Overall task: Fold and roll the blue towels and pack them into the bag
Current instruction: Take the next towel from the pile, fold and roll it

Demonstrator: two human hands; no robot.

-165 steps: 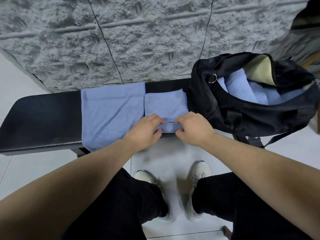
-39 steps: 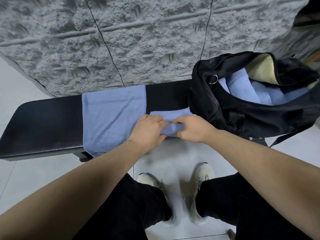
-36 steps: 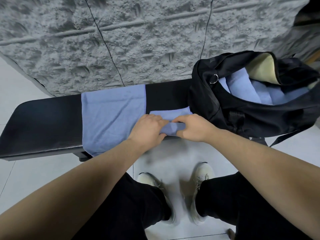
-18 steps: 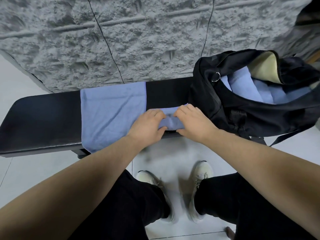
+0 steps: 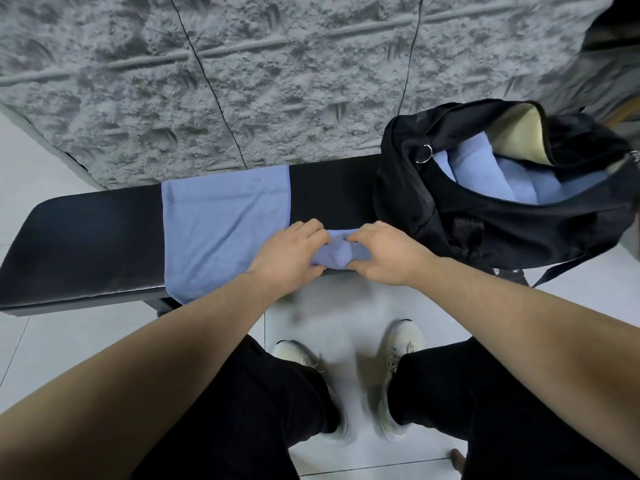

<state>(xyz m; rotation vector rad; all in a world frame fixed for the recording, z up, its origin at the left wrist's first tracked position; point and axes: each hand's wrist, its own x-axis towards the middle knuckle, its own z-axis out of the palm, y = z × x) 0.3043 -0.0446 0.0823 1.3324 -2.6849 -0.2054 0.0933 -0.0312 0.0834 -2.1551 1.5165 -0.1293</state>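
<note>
Both hands on it: the left hand [image 5: 289,252] and right hand [image 5: 384,252] curl their fingers round a rolled blue towel [image 5: 337,252], gripping it at the near edge of the black bench [image 5: 86,244]. On the bench's middle, just left of the roll, a second blue towel [image 5: 225,230] lies flat. At the bench's right end the black bag [image 5: 485,216] gapes open, rolled blue towels [image 5: 485,178] packed inside.

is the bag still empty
No, rolled blue towels already lie inside the open black bag.
</note>
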